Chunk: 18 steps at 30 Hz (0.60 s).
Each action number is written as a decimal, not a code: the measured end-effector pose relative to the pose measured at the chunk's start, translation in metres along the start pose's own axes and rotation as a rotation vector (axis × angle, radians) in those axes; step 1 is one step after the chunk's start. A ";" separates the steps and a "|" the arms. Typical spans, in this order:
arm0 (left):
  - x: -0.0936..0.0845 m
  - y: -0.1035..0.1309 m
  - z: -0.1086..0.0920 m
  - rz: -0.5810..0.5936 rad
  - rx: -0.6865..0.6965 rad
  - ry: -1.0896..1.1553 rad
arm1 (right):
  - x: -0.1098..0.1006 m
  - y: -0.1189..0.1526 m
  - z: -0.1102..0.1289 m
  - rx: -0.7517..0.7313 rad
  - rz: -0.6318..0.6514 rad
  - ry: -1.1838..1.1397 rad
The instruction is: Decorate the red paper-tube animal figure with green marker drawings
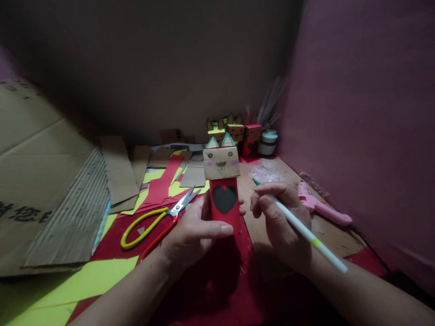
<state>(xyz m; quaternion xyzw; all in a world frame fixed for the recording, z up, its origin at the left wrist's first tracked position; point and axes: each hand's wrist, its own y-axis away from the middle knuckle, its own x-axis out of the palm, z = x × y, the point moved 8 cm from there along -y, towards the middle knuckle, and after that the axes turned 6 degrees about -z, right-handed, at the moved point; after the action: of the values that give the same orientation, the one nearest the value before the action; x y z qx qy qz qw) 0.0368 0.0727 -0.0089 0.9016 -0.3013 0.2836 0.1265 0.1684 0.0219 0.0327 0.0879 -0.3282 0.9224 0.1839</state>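
Note:
My left hand (195, 226) is wrapped round the red body of an upright paper animal figure (224, 222), its thumb across the lower front. The figure has a cardboard box head with a drawn face, pink cheeks, green-edged pointed ears and a black heart on its front. To the right, my right hand (283, 219) grips a white marker (299, 228) with a yellow-green band. The marker's green tip points up and left, apart from the figure. Scissors (176, 208) with yellow and red handles lie open, just left of my left hand.
Several similar figures (234, 131) stand at the back beside a pale round container (268, 142). A pink glue gun (322, 208) lies at the right on a cardboard sheet (292, 172). Red and yellow paper (163, 188), cardboard pieces (118, 170) and a large carton (30, 172) occupy the left.

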 end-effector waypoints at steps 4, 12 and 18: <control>0.004 -0.001 -0.003 0.039 0.017 -0.014 | 0.000 0.003 -0.001 -0.018 -0.004 0.033; 0.004 -0.002 -0.006 0.030 0.062 -0.037 | 0.013 0.008 0.022 -0.166 0.193 0.151; 0.001 -0.003 -0.010 0.018 0.109 0.006 | 0.011 -0.019 0.011 -0.139 0.137 0.092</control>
<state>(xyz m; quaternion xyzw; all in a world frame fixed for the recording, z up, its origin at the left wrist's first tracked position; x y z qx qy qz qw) 0.0351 0.0779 -0.0007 0.9036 -0.2929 0.3035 0.0755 0.1662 0.0320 0.0551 0.0099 -0.3880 0.9108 0.1410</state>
